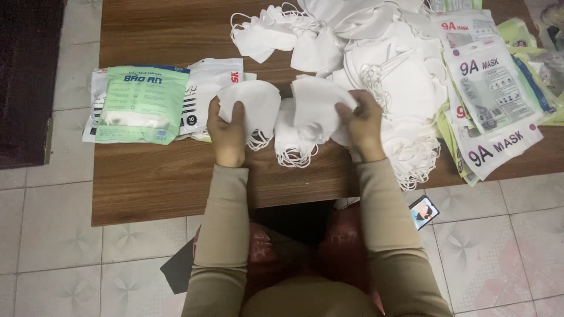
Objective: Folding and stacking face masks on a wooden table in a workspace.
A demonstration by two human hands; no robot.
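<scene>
Gripping one white face mask each, both hands work over the front edge of a low wooden table (147,182). Left hand (228,132) is closed on a folded white mask (255,105), fingers curled over its lower left edge, mask held up off the tabletop. Right hand (363,124) is closed on a second white mask (314,105), thumb and fingers pinching its right edge. The two masks sit side by side, nearly touching at the middle. Ear loops (294,155) of stacked masks hang below them, between the hands.

Behind and right of the right hand: a big loose heap of white masks (376,53), spreading to the table's far edge. Right of the heap: a fan of flat printed mask pouches (493,100), white with some green ones underneath, overlapping, a few past the table edge. Left of the left hand: a green-and-white filled packet (141,103) lying on other white packets (211,79), near the hand but not touching. Small card with a picture (423,211) on the tiled floor (59,235), right of the sleeve.
</scene>
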